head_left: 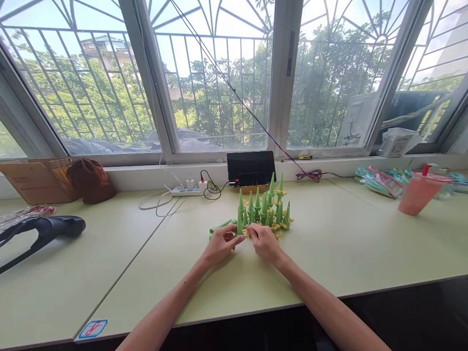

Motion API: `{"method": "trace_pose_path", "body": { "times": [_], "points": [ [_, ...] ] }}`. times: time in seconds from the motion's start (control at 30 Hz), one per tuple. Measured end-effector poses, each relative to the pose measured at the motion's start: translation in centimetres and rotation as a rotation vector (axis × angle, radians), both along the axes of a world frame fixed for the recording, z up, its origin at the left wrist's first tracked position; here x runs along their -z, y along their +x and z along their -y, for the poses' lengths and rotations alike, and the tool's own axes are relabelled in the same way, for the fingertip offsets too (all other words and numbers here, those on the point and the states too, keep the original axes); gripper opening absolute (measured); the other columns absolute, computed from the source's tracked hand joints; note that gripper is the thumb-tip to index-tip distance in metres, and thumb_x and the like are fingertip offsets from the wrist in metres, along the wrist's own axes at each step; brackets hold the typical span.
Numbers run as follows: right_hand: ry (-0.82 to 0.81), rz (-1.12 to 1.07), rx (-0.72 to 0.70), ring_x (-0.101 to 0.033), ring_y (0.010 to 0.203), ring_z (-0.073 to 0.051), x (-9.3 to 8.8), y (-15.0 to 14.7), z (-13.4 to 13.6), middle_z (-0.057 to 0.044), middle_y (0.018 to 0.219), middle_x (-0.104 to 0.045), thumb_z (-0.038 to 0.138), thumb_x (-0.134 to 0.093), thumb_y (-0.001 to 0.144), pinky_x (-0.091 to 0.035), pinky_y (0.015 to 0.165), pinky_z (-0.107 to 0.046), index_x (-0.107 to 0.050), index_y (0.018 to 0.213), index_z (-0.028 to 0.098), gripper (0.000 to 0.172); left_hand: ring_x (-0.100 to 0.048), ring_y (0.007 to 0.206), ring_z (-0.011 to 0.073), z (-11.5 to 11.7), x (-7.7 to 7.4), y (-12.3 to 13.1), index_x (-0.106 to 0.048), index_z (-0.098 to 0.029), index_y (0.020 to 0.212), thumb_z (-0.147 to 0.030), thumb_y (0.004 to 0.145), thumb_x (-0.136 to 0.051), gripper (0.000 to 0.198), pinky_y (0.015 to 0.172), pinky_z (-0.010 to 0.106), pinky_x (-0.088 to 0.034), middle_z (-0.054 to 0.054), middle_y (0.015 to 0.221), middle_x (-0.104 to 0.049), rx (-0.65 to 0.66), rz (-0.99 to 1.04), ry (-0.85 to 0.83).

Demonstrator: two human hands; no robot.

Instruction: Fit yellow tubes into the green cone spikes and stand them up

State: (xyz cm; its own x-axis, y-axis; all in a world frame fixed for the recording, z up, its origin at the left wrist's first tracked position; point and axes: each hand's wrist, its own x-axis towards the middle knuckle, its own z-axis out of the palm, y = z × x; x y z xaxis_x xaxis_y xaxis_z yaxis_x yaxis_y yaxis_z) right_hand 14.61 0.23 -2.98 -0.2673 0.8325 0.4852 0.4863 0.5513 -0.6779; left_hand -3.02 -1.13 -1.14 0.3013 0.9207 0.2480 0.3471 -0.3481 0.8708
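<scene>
Two hands [222,243] [266,243], over ten green cones [263,204], one cup [421,195], one power strip [188,191].

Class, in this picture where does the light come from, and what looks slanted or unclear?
Head view: daylight enters through the windows, sky nearly white in places; head view: outer window frames splay outward toward the top; head view: the yellow pieces are too small to make out well.
</scene>
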Motion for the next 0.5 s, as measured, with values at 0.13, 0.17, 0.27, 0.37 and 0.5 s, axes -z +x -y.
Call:
{"method": "trace_pose_path", "body": {
  "times": [0.13,0.17,0.27,0.37,0.5],
  "points": [
    [0.017,-0.059,-0.026,-0.041,0.056,-0.012,-0.28,-0.03,0.19,0.002,0.063,-0.052,0.033,-0.036,0.096,-0.029,0.055,-0.023,-0.044,0.072,0.020,0.029,-0.049,0.052,0.0095,-0.09,-0.11,0.02,-0.060,-0.015,0.082,-0.045,0.080,-0.063,0.030,0.045,0.020,-0.037,-0.002,0.063,-0.052,-0.016,0.022,-0.011],
    [0.023,-0.075,-0.044,-0.044,0.058,-0.012,-0.35,-0.02,0.24,0.001,0.066,-0.054,0.031,-0.038,0.096,-0.031,0.056,-0.023,-0.047,0.076,0.020,0.025,-0.049,0.052,0.0092,-0.08,-0.16,0.02,-0.060,-0.015,0.081,-0.046,0.081,-0.063,0.031,0.045,0.020,-0.037,-0.002,0.064,-0.053,-0.021,0.027,-0.012],
    [0.045,-0.114,-0.089,-0.051,0.064,-0.014,-0.46,0.01,0.33,-0.001,0.073,-0.059,0.027,-0.040,0.094,-0.037,0.061,-0.023,-0.053,0.087,0.019,0.017,-0.050,0.052,0.0092,-0.02,-0.33,0.00,-0.060,-0.015,0.082,-0.048,0.081,-0.061,0.033,0.044,0.020,-0.037,-0.001,0.066,-0.055,-0.030,0.035,-0.013],
    [0.058,-0.137,-0.103,-0.054,0.069,-0.015,-0.36,0.03,0.29,-0.003,0.079,-0.061,0.024,-0.044,0.092,-0.040,0.063,-0.024,-0.056,0.093,0.019,0.013,-0.050,0.052,0.0099,0.09,-0.48,0.02,-0.062,-0.015,0.085,-0.049,0.082,-0.059,0.035,0.044,0.020,-0.038,0.000,0.067,-0.056,-0.040,0.037,-0.009],
    [0.059,-0.144,-0.089,-0.054,0.068,-0.014,-0.13,0.04,0.17,-0.004,0.085,-0.062,0.022,-0.050,0.089,-0.041,0.063,-0.024,-0.058,0.096,0.019,0.011,-0.050,0.052,0.0098,0.21,-0.63,0.06,-0.061,-0.015,0.081,-0.048,0.082,-0.059,0.033,0.044,0.020,-0.037,0.000,0.067,-0.055,-0.026,0.038,-0.006]
  ]
}}
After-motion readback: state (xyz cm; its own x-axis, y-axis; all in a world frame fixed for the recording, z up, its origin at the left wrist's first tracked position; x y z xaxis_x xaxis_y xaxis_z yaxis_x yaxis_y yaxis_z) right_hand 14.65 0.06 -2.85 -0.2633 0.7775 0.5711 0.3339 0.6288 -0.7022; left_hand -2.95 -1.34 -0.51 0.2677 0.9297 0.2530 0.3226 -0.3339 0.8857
